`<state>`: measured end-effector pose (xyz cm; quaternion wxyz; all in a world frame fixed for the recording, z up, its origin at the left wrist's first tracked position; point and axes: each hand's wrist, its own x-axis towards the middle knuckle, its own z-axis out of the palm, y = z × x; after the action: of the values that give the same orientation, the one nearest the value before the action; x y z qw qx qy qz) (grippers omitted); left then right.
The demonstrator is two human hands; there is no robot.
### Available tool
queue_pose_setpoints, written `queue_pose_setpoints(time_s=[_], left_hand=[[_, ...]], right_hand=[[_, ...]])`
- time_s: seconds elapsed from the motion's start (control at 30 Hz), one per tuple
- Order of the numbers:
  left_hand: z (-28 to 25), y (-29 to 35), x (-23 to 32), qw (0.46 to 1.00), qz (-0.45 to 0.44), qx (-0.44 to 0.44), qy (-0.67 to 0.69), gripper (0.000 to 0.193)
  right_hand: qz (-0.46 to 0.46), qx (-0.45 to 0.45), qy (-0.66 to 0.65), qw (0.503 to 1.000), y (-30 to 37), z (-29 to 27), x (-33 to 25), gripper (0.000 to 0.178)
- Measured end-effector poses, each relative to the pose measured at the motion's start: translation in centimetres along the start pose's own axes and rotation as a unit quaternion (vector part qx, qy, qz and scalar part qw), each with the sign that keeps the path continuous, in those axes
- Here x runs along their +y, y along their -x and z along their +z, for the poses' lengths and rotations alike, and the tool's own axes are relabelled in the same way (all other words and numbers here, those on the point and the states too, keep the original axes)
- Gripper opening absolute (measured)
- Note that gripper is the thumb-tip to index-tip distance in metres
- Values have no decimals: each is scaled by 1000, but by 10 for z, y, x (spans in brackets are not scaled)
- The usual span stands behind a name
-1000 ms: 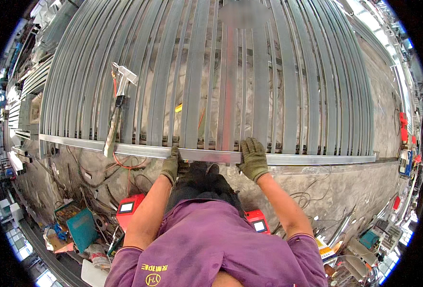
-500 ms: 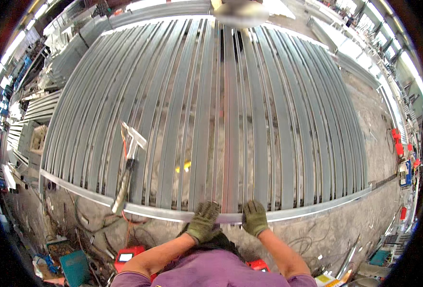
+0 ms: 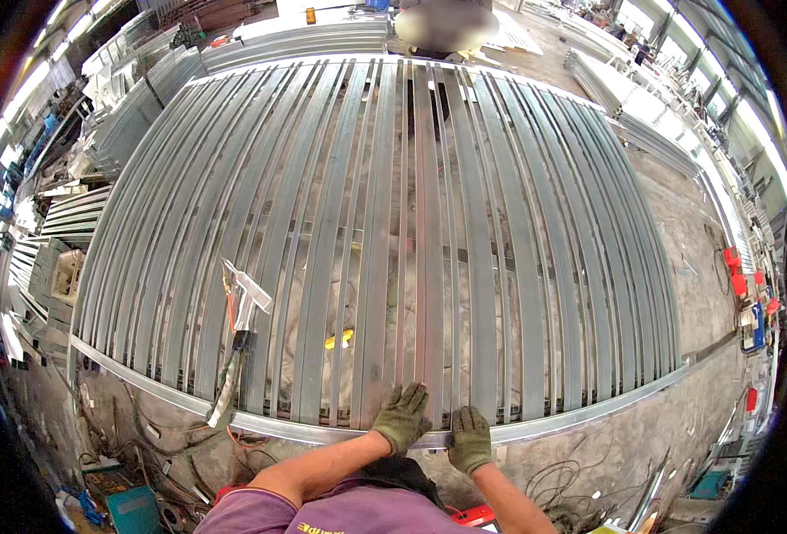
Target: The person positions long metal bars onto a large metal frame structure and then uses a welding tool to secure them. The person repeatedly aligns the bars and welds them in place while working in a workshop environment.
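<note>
A wide frame of long grey metal slats (image 3: 318, 267) stretches away from me, closed at the near side by a metal rail (image 3: 322, 433). Both my hands wear olive-green work gloves. My left hand (image 3: 402, 420) lies across the near slat ends at the middle, fingers stretched out and pointing forward. Just right of it, my right hand (image 3: 470, 440) rests over the near rail with its fingers extended forward onto a slat end. Neither hand holds a loose thing. Left of them a silver welding torch (image 3: 249, 307) with a dark hose lies on the slats.
A yellow object (image 3: 340, 338) shows through a gap between slats. At the far end is a blurred person (image 3: 447, 31). Stacked metal profiles (image 3: 300, 44) stand behind the frame. Cables (image 3: 567, 481) lie on the floor, and red tools (image 3: 736, 271) stand at right.
My left hand has shifted right and forward from the rail onto the slat ends. The right hand stays at the rail. The view has tilted, so the frame appears lower.
</note>
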<state>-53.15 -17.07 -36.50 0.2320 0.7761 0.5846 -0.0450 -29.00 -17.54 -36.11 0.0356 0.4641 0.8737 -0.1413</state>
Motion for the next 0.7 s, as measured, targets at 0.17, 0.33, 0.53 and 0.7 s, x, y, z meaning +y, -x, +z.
queue_pose_setpoints(time_s=[0.17,0.33,0.53,0.7], left_hand=[[-44,-59,-19,999,-24,-41,-23,88],[-56,-78,-33,998,-8,-30,-54,96],[-73,-82,-32,997,-17,-58,-52,100],[-82,-89,-25,991,-31,-128,-34,102]], right_hand=[[2,7,-17,1000,1,-2,-1,73],[10,39,-51,998,-1,-4,-5,70],[18,43,-59,997,-4,-10,-9,68],[31,16,-74,997,-15,-28,-13,64]])
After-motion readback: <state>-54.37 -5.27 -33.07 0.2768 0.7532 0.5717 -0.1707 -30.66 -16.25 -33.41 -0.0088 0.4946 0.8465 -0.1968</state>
